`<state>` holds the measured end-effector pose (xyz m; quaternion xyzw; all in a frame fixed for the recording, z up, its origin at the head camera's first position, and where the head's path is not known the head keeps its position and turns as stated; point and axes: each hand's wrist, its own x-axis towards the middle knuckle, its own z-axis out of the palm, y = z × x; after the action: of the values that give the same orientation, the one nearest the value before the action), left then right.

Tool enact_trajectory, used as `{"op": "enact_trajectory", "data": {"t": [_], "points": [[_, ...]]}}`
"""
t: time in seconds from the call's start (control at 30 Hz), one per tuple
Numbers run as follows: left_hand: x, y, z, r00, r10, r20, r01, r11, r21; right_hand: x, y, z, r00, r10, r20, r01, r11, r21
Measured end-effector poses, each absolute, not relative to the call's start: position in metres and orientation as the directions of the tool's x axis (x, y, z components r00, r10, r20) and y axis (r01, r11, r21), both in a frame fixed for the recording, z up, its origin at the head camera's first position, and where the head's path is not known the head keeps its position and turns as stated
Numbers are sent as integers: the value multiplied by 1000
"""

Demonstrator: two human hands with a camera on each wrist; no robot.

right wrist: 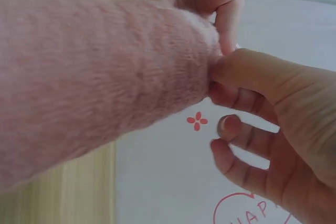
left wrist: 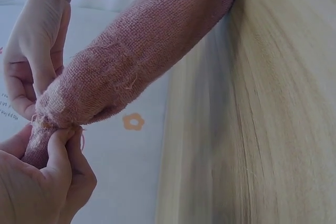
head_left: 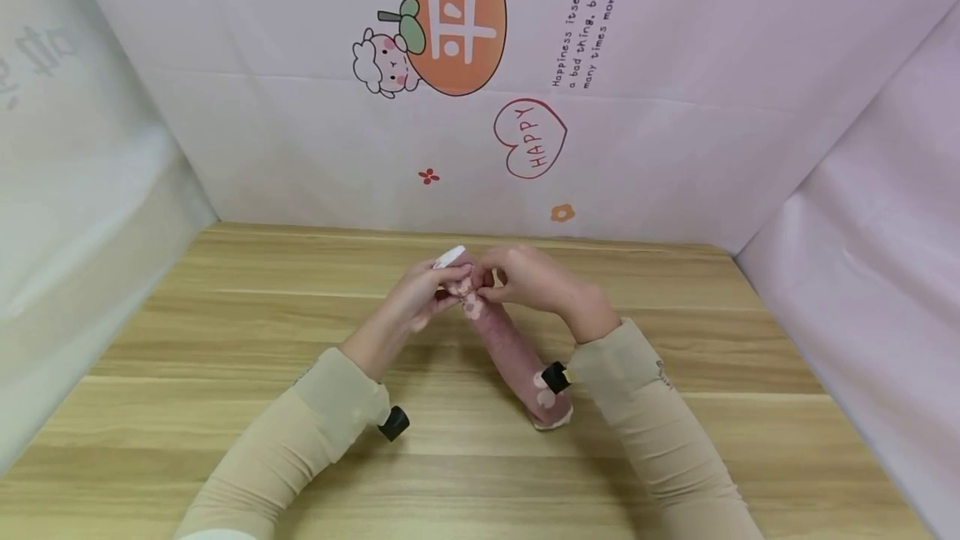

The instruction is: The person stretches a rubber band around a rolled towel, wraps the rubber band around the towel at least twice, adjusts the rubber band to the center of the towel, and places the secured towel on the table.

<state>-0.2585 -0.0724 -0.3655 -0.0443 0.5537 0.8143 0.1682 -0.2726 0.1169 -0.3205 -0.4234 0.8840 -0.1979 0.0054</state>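
Note:
A dusky pink towel [head_left: 508, 344], rolled into a long tube with pale patches, slants from both hands toward the lower right. Its far end is gathered into a narrow neck [left wrist: 50, 121], with a short end beyond it. My left hand [head_left: 420, 294] grips that short end between thumb and fingers. At the neck, the thumb and index finger of my right hand [head_left: 536, 280] pinch the towel's edge, while the other fingers stand off it in the right wrist view. Beside the left fingers a thin pink loop [left wrist: 82, 141] shows; whether it is thread or a tie I cannot tell.
Beneath lies a wood-grain table [head_left: 262, 340]. White cloth walls rise at the back [head_left: 300, 148] and both sides, the back one printed with cartoons and lettering. A small black device [head_left: 557, 377] on the right wrist overlaps the towel's near end in the head view.

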Motion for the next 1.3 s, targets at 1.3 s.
{"op": "enact_trajectory", "data": {"t": [1.3], "points": [[-260, -77, -366, -931, 277, -239, -314, -273, 909, -269, 127, -333, -565, -767, 304, -796, 412, -443]]}}
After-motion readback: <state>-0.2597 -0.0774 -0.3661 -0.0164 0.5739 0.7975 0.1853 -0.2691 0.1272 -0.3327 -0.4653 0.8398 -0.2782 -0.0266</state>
